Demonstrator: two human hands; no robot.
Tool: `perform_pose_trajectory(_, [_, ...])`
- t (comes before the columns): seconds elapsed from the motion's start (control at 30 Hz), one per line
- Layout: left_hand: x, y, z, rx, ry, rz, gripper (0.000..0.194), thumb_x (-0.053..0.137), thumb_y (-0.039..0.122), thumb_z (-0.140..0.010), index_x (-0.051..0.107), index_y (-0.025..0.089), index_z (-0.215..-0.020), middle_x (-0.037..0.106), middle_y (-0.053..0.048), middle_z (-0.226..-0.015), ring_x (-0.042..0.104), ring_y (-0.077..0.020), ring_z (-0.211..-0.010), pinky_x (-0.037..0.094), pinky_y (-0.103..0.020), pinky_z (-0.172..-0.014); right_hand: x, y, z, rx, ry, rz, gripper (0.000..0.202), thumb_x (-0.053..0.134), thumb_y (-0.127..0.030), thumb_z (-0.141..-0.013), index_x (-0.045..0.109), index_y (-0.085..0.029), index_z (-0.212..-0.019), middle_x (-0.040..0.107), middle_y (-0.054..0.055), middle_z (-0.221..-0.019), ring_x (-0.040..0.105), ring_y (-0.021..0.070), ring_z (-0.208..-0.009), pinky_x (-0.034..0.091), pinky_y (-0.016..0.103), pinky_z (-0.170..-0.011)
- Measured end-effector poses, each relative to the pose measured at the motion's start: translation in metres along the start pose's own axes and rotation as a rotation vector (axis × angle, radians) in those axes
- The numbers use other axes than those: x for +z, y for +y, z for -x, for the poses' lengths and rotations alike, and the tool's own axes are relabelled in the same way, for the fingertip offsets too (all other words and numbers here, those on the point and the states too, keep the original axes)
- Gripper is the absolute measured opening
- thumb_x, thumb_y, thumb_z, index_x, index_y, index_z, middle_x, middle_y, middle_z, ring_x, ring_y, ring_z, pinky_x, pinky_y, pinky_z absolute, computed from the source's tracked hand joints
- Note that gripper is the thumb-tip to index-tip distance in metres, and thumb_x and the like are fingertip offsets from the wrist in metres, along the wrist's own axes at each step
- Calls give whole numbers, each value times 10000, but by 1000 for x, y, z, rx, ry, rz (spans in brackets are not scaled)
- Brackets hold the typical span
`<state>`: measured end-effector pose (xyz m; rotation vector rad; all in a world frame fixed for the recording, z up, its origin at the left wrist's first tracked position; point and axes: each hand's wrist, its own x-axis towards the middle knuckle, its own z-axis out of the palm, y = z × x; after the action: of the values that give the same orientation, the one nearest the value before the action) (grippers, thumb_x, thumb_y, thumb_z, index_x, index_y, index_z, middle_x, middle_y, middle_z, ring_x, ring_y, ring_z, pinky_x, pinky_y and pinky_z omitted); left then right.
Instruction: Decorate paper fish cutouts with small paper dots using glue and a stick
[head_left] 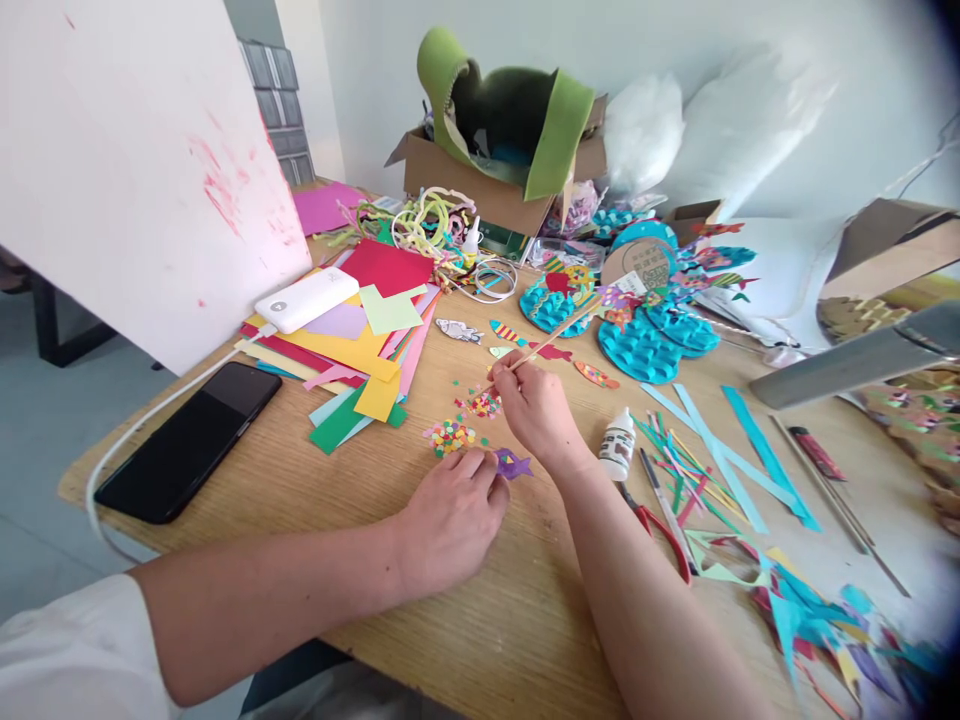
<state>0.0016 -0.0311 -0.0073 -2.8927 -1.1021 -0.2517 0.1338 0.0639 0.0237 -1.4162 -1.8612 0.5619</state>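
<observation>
My left hand [459,512] rests low over the table, its fingers curled and closed on the head end of a small purple paper fish [514,464]. A bit of yellow shows on the fish; the fingertips themselves are partly hidden. Just beyond, my right hand [536,402] pinches a thin wooden stick [564,328], which slants up and away to the right. Its lower tip is over a heap of tiny confetti pieces [484,402]. A second heap of round paper dots [448,437] lies beside the left fingers. Several decorated paper fish, including a red fish [551,351], lie beyond the hands.
Coloured paper [390,262], a white power bank [306,300] and a black phone [189,440] occupy the left. On the right are a glue bottle [617,445], red-handled scissors [664,540], paper strips [724,455] and a grey cylinder [847,358]. Blue scalloped discs [639,345] stand behind.
</observation>
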Motion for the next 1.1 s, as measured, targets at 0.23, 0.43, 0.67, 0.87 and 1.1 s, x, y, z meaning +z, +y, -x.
perform_pose_trajectory(0.23, [-1,0,1,-5,-6,37,340,481,224,-898,633,61,-1155,605,-163,-1190,521,-296,-1105,450,-409,-952,-31,4,41,17,116,-38,247,433,-231,-892,518,-213,-661,598,0,-655,587,143,-594,404,258,-588])
perform_pose_trajectory(0.43, [-4,-1,0,-8,-25,64,353,493,242,-895,623,72,-1175,583,-172,-1235,502,-309,-1151,447,-436,-980,-34,25,81,-38,218,30,251,421,-199,-896,514,-221,-663,571,-1,-628,559,150,-580,413,272,-583])
perform_pose_trajectory(0.67, [-7,-2,-1,-12,-74,107,383,496,168,-860,599,80,-1218,572,-157,-1261,475,-308,-1177,424,-452,-1022,-27,31,78,-89,152,108,231,406,-174,-889,455,-227,-670,567,5,-633,552,154,-609,403,271,-608])
perform_pose_trajectory(0.87, [-6,-2,-3,-23,-86,138,420,498,162,-856,571,93,-1264,567,-149,-1276,467,-309,-1189,419,-464,-1028,-26,31,79,-115,131,116,217,392,-175,-898,440,-226,-693,547,4,-642,535,151,-610,385,267,-611])
perform_pose_trajectory(1.1, [-6,-1,-2,-25,-70,148,415,505,163,-856,577,83,-1258,569,-157,-1266,471,-306,-1185,434,-461,-1012,-26,30,78,-117,111,115,217,387,-158,-885,419,-227,-682,540,5,-644,524,151,-610,375,268,-612])
